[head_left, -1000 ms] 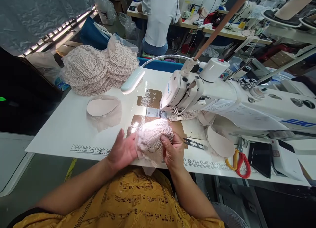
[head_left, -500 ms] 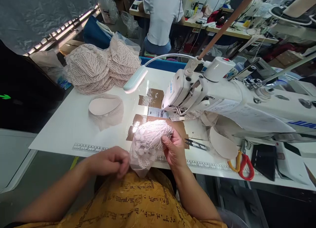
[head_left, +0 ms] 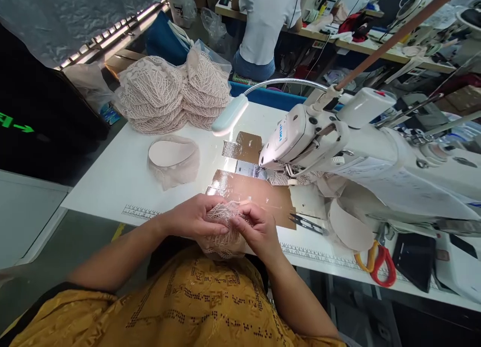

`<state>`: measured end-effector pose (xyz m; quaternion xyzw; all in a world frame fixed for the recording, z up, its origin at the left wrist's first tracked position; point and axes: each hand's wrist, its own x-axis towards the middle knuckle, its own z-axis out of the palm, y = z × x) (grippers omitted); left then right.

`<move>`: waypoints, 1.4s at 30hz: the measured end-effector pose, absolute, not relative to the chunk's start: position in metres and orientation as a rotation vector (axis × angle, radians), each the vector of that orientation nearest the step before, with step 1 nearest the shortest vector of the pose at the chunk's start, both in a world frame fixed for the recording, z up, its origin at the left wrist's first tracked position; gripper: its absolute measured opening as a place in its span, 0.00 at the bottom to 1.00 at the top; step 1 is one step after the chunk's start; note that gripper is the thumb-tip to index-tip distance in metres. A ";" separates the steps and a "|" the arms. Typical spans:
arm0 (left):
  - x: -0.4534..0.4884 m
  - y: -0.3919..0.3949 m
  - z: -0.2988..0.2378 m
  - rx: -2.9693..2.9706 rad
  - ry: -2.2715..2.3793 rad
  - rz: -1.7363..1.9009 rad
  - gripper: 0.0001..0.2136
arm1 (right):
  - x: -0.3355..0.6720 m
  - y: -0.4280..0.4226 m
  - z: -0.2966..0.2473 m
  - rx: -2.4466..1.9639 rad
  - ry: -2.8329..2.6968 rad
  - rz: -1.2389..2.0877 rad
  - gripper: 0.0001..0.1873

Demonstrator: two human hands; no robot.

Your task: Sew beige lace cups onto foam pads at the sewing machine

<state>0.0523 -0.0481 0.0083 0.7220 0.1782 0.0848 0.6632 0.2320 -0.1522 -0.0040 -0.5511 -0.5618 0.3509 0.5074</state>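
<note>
Between my hands, at the table's front edge, is a pale pink lace piece [head_left: 224,241], a cup-like shape with sheer fabric. My left hand [head_left: 197,216] grips its upper left edge between thumb and fingers. My right hand [head_left: 259,229] pinches its upper right edge, close to the left thumb. Part of the lace is hidden behind the fingers. Just beyond lies the brown taped sheet [head_left: 263,199] on the tabletop. The sewing machine [head_left: 289,136] stands past it, its needle area lit by a lamp [head_left: 230,115].
Stacked lace pieces [head_left: 150,96] sit at the back left. A beige cup [head_left: 172,153] on sheer fabric lies nearer. At right are thread snips [head_left: 308,223], another cup [head_left: 349,226], scissors [head_left: 383,267] and a black phone-like object [head_left: 414,259]. A person in white [head_left: 268,26] sits beyond.
My left hand has moved from beside the lace to take hold of its edge. The lace is now lower, gathered between both hands. The view has shifted slightly.
</note>
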 end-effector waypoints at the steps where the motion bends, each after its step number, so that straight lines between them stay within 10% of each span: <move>1: 0.053 -0.049 0.008 1.637 0.396 0.195 0.10 | 0.232 -0.151 -0.004 -1.346 -1.338 0.797 0.06; 28: 0.071 -0.039 0.016 1.391 0.462 0.141 0.15 | 0.238 -0.148 -0.004 -1.322 -1.098 0.968 0.11; 42: 0.049 0.012 0.042 1.493 1.100 0.977 0.07 | 0.305 -0.165 0.000 -1.470 -0.859 0.977 0.12</move>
